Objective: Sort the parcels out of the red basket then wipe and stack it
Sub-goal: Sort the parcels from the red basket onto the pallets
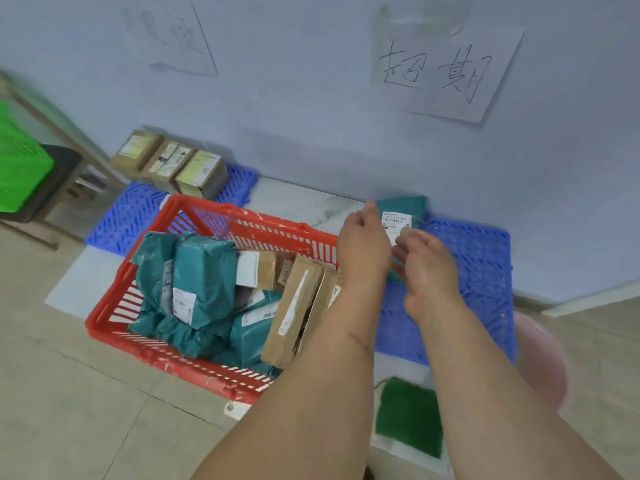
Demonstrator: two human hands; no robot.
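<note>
So the red basket sits on the floor over a pale mat, still pretty full: teal poly-bag parcels piled on its left side and brown cardboard boxes leaning along the right. Just past its right rim, both hands are on one teal parcel with a white label, held up over the blue plastic pallet near the wall. Left hand grips the parcel's left edge, with the fingers curled around it; right hand has its fingers pinched at the lower part of the label, though it's a bit blurry so I can't tell exactly how tight. Another blue pallet behind the basket carries three cardboard boxes lined up against the wall. A green cloth lies on the floor near the forearms, beside a pink basin. On the wall above there's a handwritten paper sign, and a green crate sits far left.
</note>
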